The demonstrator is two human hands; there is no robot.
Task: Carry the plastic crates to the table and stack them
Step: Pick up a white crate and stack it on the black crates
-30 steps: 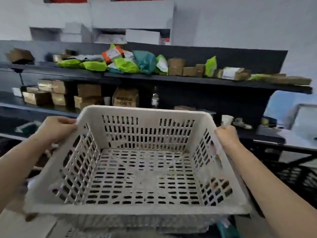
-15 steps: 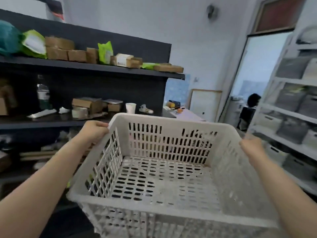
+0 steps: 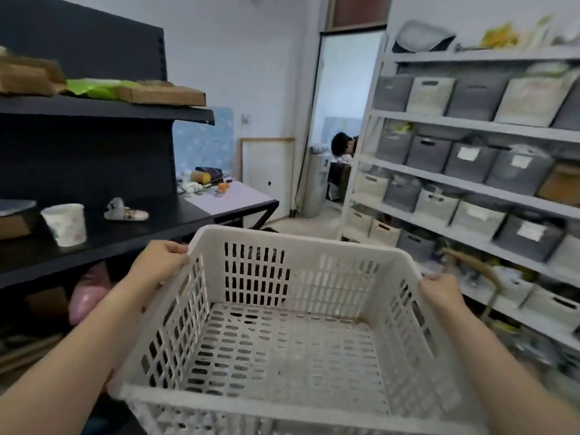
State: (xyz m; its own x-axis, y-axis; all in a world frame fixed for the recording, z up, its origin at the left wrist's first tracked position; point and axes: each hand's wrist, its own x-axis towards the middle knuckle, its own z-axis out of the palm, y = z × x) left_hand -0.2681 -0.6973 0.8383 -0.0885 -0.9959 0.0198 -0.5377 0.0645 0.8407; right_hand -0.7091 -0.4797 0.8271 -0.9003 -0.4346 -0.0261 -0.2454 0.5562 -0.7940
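Gripping white slotted plastic crate [image 3: 292,340] by opposite side rims: left hand [image 3: 160,262] curled over left rim near far corner, right hand [image 3: 439,293] curled over right rim near far corner. Crate held upright in air between both forearms, resting on no surface, slotted floor fully visible. Table [image 3: 248,199] well ahead, beyond crate's far left corner, with small items clustered at its far left corner. Black shelf unit [image 3: 103,243] at left, paper cup [image 3: 66,224] near its front edge. Grey rack [image 3: 470,183] of bins at right. Person [image 3: 342,144] partly visible in doorway.
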